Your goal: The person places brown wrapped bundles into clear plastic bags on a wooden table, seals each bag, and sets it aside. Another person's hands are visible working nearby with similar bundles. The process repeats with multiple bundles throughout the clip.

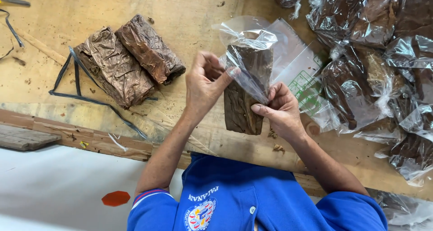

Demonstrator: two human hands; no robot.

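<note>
A flat bundle of brown dried leaves point(241, 111) stands upright between my hands, its upper half inside a clear plastic bag point(250, 50). My left hand point(204, 86) pinches the bag's edge on the left side between thumb and fingers. My right hand point(283, 110) grips the bundle and the bag's lower edge from the right. The bundle's lower end sticks out bare below the bag.
Two unbagged leaf bundles point(128, 59) lie at the left on the wooden table point(189, 14), with a black strap point(81, 94) beside them. Several bagged bundles point(383, 68) are piled at the right. Empty clear bags point(303, 80) lie behind my right hand. A yellow-handled tool point(11, 0) is far left.
</note>
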